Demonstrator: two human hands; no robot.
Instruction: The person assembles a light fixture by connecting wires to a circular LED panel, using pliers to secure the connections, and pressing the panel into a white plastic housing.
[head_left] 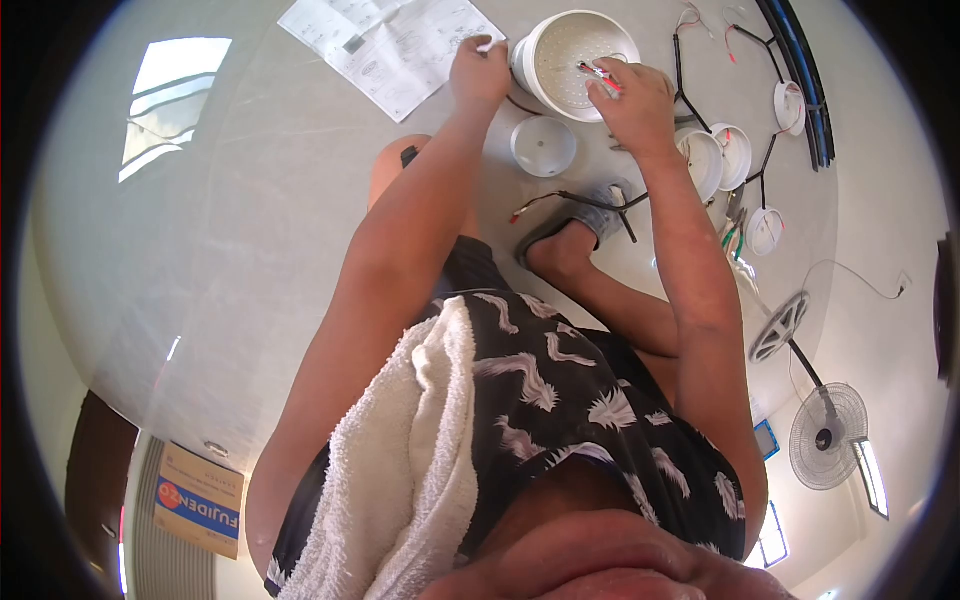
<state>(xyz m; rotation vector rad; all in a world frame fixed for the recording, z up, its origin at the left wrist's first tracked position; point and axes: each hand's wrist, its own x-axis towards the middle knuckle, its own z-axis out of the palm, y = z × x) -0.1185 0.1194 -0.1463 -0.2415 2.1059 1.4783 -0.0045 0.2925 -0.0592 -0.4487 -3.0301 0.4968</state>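
My left hand [480,78] is closed in a pinch around a small white piece [487,46], beside the printed sheet [375,55]. A white round lamp housing [524,62] lies tilted on the floor between my hands, its dotted inner face showing. My right hand [640,105] reaches over its rim, fingers closed on red and white wires [603,75] that overlap the inside of the housing. Just below the housing is a white round cap [543,147]. A black forked cable [625,208] runs beneath my right forearm toward my foot.
On the right lie several white rings [765,230] on black forked cables, green-handled pliers [734,238] and long black tubes [800,85]. A grey reel [780,328] and a standing fan [828,437] are farther right. A cardboard box [200,500] stands lower left.
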